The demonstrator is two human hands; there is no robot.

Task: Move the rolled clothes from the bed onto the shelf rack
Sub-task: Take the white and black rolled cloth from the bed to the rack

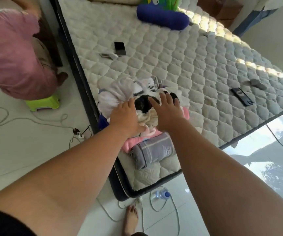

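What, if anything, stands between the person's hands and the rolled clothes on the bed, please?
Nothing visible does. The left hand touches the white roll, and the right hand spreads over the dark roll. The shelf rack is out of view.

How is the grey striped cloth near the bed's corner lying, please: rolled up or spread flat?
Rolled up: the grey striped cloth is a compact bundle with layered edges at one end.

Your one head-worn camera looks forward and steeply down, close over the bed (pixel 171 68) corner at lower centre.
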